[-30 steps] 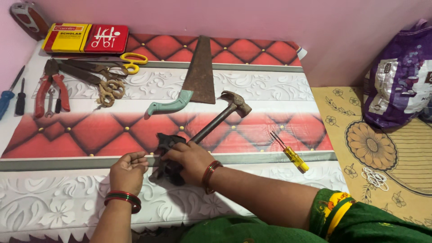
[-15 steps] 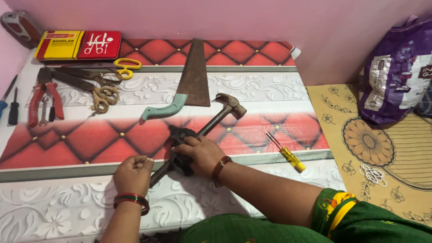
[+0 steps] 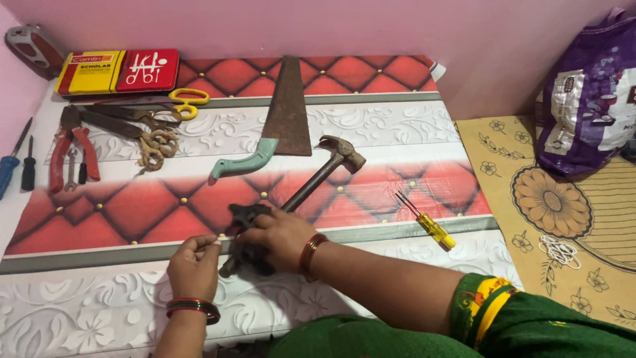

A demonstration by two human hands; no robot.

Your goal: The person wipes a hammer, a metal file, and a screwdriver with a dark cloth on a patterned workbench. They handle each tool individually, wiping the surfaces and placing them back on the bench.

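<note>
Head view shows our right hand (image 3: 278, 233) pressed down on a black crumpled cloth-like wad (image 3: 246, 219) wrapped about the handle of a rusty steel claw hammer (image 3: 322, 170), fingers closed over both. Our left hand (image 3: 193, 264) sits just beside the handle's butt end, curled shut with fingertips pinched together; we cannot tell whether it grips anything. Hammer and wad lie on the red-and-white patterned sheet (image 3: 371, 126) covering the surface, the hammer's head pointing up and to the right. Near it rest a rusty handsaw with a teal handle (image 3: 278, 126) and a yellow-handled screwdriver (image 3: 429, 224); red-handled pliers (image 3: 69, 146) lie well apart.
</note>
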